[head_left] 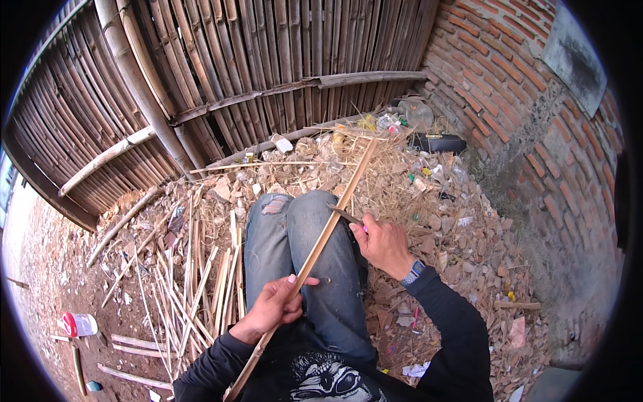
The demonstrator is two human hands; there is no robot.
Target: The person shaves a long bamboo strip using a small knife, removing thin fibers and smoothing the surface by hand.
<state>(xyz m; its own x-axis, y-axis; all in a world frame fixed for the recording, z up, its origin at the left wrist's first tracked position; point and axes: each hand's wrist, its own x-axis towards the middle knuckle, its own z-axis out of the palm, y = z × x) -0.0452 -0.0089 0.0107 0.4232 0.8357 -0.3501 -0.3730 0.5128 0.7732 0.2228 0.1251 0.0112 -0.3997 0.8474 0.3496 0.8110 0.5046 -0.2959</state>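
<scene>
A long split bamboo strip (319,245) runs slantwise across my jeans, from beside my waist up past my knees. My left hand (276,305) grips its lower part, thumb on top and the index finger sticking out to the right. In my closed right hand (386,248) is a knife (344,214) with a dark blade and a bit of pink handle showing. The blade lies against the strip just above my right knee. Most of the knife's handle is hidden by my fingers.
Many split bamboo strips (191,288) lie piled left of my legs. Rubble and straw (315,171) cover the ground ahead. A bamboo fence (268,60) stands at the back, a brick wall (495,74) at the right. A white-and-red tub (82,324) lies far left.
</scene>
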